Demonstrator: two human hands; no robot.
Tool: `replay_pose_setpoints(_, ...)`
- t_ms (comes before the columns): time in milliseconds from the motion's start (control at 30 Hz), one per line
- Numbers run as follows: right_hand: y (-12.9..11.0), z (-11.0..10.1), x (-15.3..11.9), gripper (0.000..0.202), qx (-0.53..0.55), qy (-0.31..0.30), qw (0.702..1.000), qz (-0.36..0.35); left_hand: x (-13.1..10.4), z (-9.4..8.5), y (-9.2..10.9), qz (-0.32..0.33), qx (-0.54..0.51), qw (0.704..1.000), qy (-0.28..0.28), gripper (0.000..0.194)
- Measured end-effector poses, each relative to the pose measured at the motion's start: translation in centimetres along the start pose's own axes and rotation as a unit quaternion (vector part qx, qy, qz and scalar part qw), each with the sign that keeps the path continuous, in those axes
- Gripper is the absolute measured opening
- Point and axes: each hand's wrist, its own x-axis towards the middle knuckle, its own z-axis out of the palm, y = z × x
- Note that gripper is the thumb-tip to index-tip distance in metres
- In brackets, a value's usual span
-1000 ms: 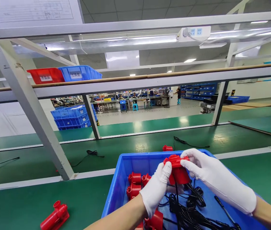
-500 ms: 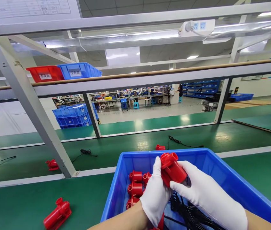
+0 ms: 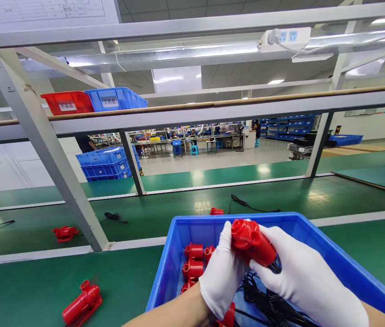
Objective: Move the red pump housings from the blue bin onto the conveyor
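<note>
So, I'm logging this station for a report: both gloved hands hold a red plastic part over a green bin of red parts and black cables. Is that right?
Not quite: the bin is blue, not green; green is the bench surface around it. The head view shows this. The rest stands: the left hand and right hand, both in white gloves, hold a red plastic part over the bin's red parts and black cables.

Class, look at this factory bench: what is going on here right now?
A person in white gloves holds one red plastic part with both hands, the left hand and the right hand, above a blue bin. The bin holds more red parts and black cables. Another red part lies on the green bench to the left.
</note>
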Motion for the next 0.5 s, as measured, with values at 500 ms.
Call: replay_pose_setpoints(500,2.3,-0.7,-1.2,0.073,-0.115,-0.006,0.985,-0.132,2.1,-2.9,-0.6,0.055,0.038,0.998,-0.021,0.055)
